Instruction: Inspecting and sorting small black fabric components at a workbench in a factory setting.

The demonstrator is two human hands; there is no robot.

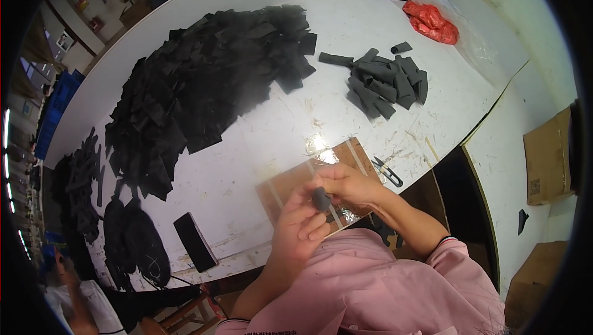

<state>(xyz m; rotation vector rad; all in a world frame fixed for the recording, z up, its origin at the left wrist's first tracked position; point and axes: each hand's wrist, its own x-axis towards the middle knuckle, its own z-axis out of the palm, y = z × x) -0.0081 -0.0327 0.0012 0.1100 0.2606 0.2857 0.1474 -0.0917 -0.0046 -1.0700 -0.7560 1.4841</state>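
Note:
Just above the near edge of the table, both of my hands meet on a small dark grey fabric tube (320, 200), one rounded end of which shows. My left hand (296, 221) is closed on it from the left, fingers curled. From the right, my right hand (349, 184) pinches it, and its fingertips are partly hidden. Under the hands lies a brown board (281, 190) with pale strips of tape across it. Beyond it, a loose pile of similar dark grey tubes (395, 79) rests on the white table (247, 168).
A broad heap of flat black fabric pieces (210, 69) covers the far left. Thread snips (388, 172) lie right of the board, a phone (196, 242) to its left. Black pouches (139, 236) hang over the left edge. A red plastic bag (430, 22) and cardboard box (548, 156) stand right.

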